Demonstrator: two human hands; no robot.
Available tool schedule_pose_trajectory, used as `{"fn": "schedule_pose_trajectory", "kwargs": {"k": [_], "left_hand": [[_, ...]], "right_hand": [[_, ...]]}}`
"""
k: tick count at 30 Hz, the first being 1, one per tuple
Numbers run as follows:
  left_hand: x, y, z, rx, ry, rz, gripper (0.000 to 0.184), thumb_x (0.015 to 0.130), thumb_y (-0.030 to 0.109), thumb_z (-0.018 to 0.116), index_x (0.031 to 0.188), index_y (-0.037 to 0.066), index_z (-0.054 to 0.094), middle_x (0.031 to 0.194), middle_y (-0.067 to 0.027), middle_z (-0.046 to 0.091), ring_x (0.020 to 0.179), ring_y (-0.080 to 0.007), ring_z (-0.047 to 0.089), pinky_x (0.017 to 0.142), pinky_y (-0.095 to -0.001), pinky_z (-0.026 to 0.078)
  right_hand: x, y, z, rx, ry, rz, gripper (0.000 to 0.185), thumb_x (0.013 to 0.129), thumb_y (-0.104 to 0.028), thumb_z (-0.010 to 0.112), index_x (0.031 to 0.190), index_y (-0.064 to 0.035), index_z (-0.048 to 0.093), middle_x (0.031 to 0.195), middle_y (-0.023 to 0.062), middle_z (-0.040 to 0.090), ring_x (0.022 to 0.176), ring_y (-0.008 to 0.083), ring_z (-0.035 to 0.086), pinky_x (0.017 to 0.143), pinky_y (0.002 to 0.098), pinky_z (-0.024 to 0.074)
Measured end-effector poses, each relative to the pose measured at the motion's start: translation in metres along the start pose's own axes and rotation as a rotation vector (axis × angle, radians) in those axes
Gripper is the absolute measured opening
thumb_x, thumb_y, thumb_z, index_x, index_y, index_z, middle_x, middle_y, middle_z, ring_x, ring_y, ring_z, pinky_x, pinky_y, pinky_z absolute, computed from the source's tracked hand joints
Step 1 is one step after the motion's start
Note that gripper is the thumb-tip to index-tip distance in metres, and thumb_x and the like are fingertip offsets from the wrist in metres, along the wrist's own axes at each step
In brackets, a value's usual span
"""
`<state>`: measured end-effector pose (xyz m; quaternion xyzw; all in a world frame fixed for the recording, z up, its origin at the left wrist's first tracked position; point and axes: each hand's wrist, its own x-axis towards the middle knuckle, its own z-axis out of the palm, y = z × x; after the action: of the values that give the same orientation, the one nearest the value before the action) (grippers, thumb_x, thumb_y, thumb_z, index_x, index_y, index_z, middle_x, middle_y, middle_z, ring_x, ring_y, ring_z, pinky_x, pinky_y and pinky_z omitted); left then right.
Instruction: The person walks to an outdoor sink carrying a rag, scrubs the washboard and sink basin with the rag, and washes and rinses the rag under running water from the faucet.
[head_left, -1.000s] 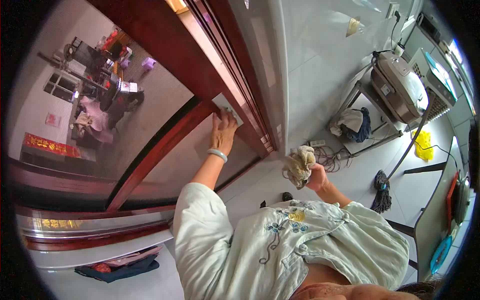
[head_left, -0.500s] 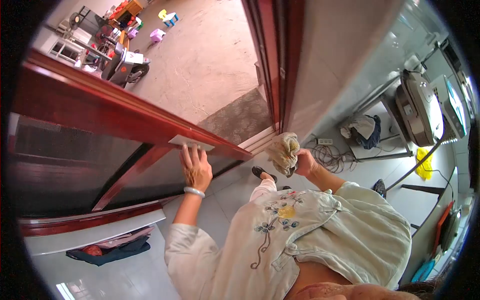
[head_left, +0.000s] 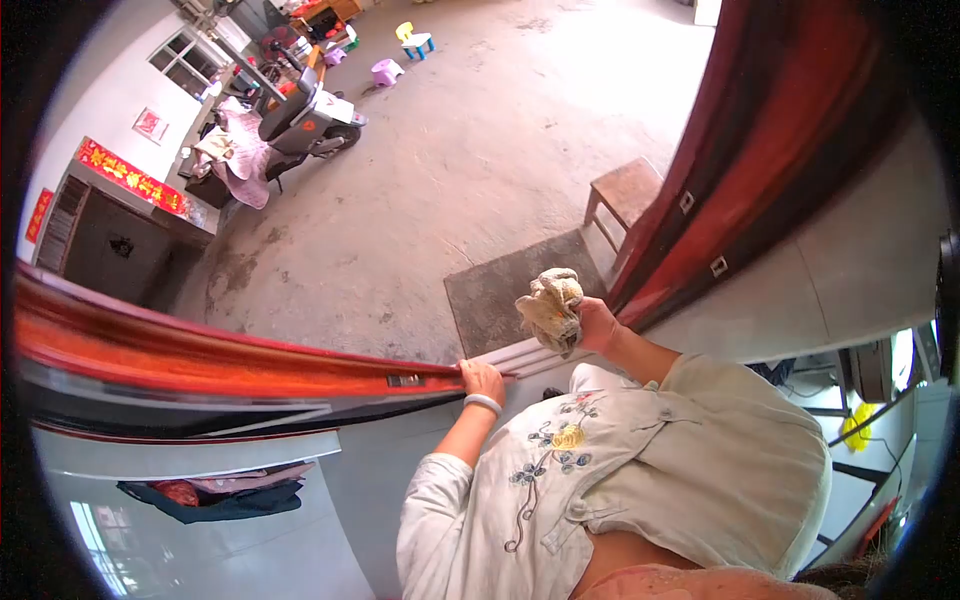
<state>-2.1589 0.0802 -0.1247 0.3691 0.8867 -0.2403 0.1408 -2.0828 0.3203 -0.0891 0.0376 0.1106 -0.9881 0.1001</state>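
My left hand [head_left: 483, 382] has its fingers wrapped over the end edge of a red-brown framed sliding door [head_left: 240, 350]. A pale bracelet circles that wrist. A small dark latch plate [head_left: 405, 381] is set in the door's edge, just left of the hand. My right hand [head_left: 600, 328] holds a bunched, stained beige cloth [head_left: 550, 308] in front of the doorway. Beneath the cloth runs the pale door track [head_left: 520, 358], partly hidden by it.
Beyond the doorway lie a dark doormat [head_left: 490, 300] and a wooden stool [head_left: 628, 192]. A scooter [head_left: 312, 118] and small plastic seats [head_left: 386, 72] stand farther out. On the right rises the red-brown door frame [head_left: 735, 170]. Folded clothes [head_left: 220, 492] lie at lower left.
My left hand has moved right, from the door's face to its end edge. The view has shifted towards the doorway, showing more outside. The cloth stays in my right hand, now over the threshold.
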Motion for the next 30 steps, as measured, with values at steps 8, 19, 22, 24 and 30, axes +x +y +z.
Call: {"fn": "schedule_pose_trajectory", "kwargs": {"k": [8,19,22,24,30], "left_hand": [[0.017,-0.016,0.036,-0.231,0.141,-0.173,0.024,0.079,0.028,0.053,0.087,0.014,0.071,0.093,-0.0108,0.068,0.098,-0.028,0.059,0.092,-0.0539,0.031],[0.059,-0.017,0.063,-0.775,0.173,-0.76,0.026,0.076,0.036,0.064,0.087,0.012,0.066,0.093,-0.0138,0.063,0.1,-0.0274,0.057,0.103,-0.066,0.023],[0.076,-0.018,0.091,-0.797,0.159,-0.986,0.027,0.076,0.036,0.064,0.087,0.012,0.066,0.093,-0.0138,0.063,0.099,-0.0278,0.058,0.102,-0.0651,0.024],[0.093,-0.02,0.098,-0.802,0.13,-1.103,0.027,0.076,0.036,0.064,0.087,0.012,0.066,0.093,-0.0138,0.064,0.099,-0.028,0.058,0.101,-0.0645,0.025],[0.176,-0.056,0.099,-0.781,0.07,-1.284,0.027,0.076,0.036,0.064,0.087,0.011,0.066,0.093,-0.0139,0.064,0.098,-0.0288,0.059,0.1,-0.0628,0.029]], "right_hand": [[0.114,-0.042,0.014,-0.041,0.079,0.072,0.052,0.076,-0.021,0.054,0.126,-0.0051,0.051,0.123,0.0147,0.058,0.113,0.03,0.055,0.102,0.0455,0.0387],[0.343,-0.144,-0.023,-0.108,-0.05,0.214,0.053,0.076,-0.02,0.056,0.126,-0.0044,0.051,0.125,0.0163,0.057,0.114,0.032,0.054,0.103,0.0463,0.0379],[0.41,-0.192,-0.041,-0.098,-0.137,0.295,0.052,0.076,-0.018,0.056,0.125,-0.0054,0.051,0.125,0.0155,0.057,0.114,0.0321,0.054,0.103,0.0458,0.0381],[0.441,-0.225,-0.04,-0.124,-0.101,0.291,0.053,0.074,-0.018,0.057,0.125,-0.0061,0.051,0.124,0.0151,0.058,0.113,0.0316,0.055,0.102,0.0457,0.0387],[0.503,-0.34,-0.073,-0.086,-0.115,0.25,0.055,0.073,-0.018,0.059,0.126,-0.0055,0.05,0.123,0.0162,0.057,0.112,0.0329,0.055,0.101,0.0463,0.0396]]}}
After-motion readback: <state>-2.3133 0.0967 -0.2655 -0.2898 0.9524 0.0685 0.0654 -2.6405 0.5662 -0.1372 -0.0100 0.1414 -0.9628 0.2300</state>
